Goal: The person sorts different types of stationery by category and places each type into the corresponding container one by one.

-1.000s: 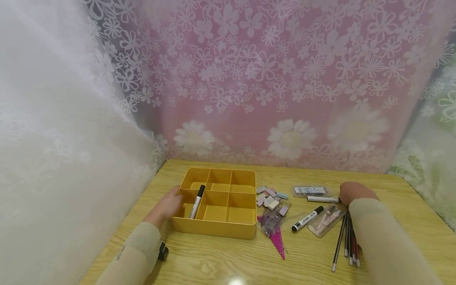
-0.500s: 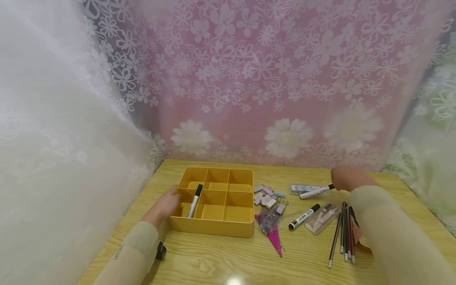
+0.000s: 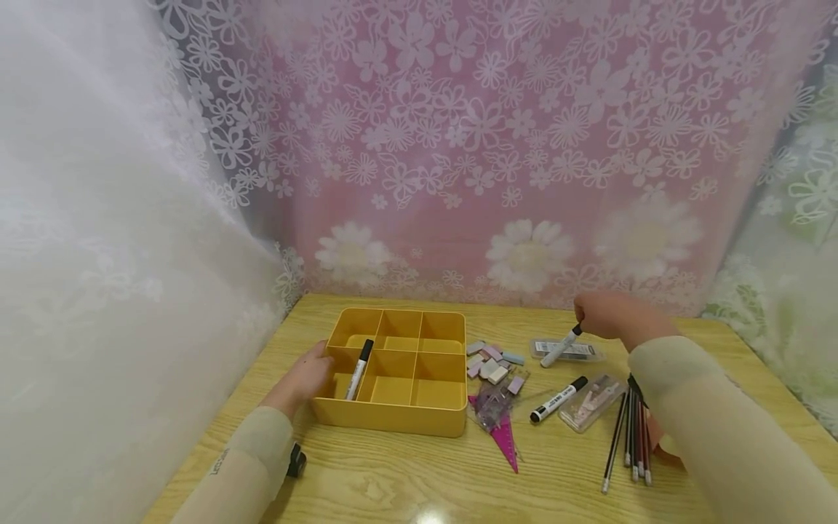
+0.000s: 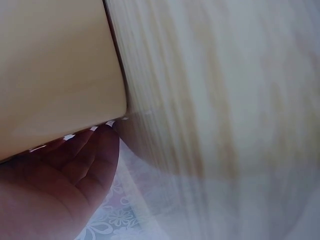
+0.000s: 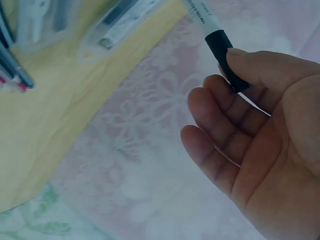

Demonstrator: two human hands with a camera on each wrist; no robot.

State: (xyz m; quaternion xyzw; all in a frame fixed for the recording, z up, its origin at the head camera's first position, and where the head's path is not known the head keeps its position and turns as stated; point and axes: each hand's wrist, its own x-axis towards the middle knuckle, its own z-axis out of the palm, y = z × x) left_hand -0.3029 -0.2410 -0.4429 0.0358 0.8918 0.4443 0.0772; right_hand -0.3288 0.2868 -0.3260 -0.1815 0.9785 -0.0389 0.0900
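My right hand [image 3: 605, 314] pinches a whiteboard marker [image 3: 559, 348] by its black cap [image 5: 225, 57], between thumb and forefinger. The other fingers are loosely bent in the right wrist view. The white barrel slants down over a flat clear case [image 3: 579, 351]. At the left side of a yellow six-compartment organizer [image 3: 393, 421], my left hand [image 3: 308, 377] holds the wall, overlapping the rim in the head view. In the left wrist view its fingers [image 4: 102, 155] lie against the outside. Another marker [image 3: 358, 370] leans in the front left compartment.
Right of the organizer are a pile of erasers [image 3: 491, 364], a magenta set square [image 3: 504, 440] and clear plastic pieces [image 3: 495, 404]. Farther right lie a marker [image 3: 559, 399], a clear case with a compass [image 3: 592, 402] and several pencils [image 3: 633, 444]. A floral curtain [image 3: 511, 145] hangs behind.
My right hand has moved left, bringing the marker up from the table and tilting it more steeply, barrel end down. My left hand stays at the organizer.
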